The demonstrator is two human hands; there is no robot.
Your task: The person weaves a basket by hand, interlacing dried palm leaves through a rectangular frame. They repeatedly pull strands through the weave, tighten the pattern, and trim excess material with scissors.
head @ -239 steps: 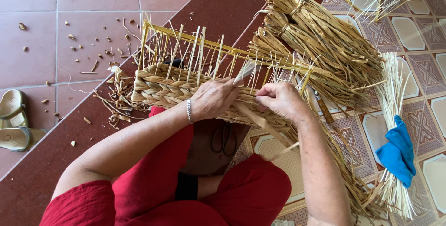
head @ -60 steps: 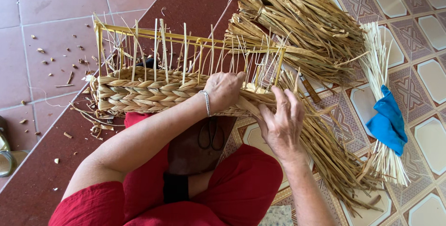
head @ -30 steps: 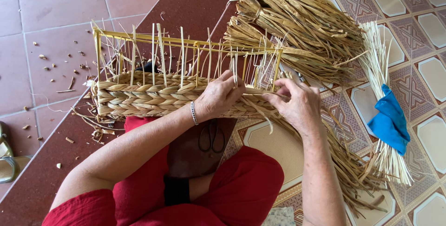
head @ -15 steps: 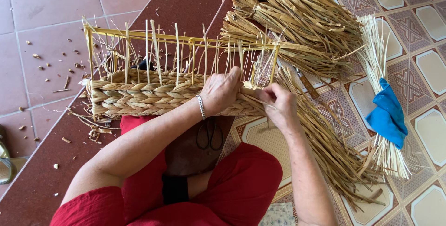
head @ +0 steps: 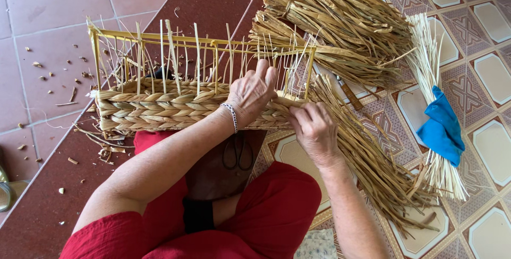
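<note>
Head view: left hand (head: 254, 95) and right hand (head: 314, 128), close together, pinch straw (head: 362, 152) against a half-woven basket (head: 165, 107).

A half-woven basket (head: 175, 105) of pale straw lies on its side across the person's lap, braided rows thick along the near wall, thin upright stakes rising to a yellow rectangular frame (head: 202, 40). Loose strands (head: 367, 158) trail right over the floor.
</note>
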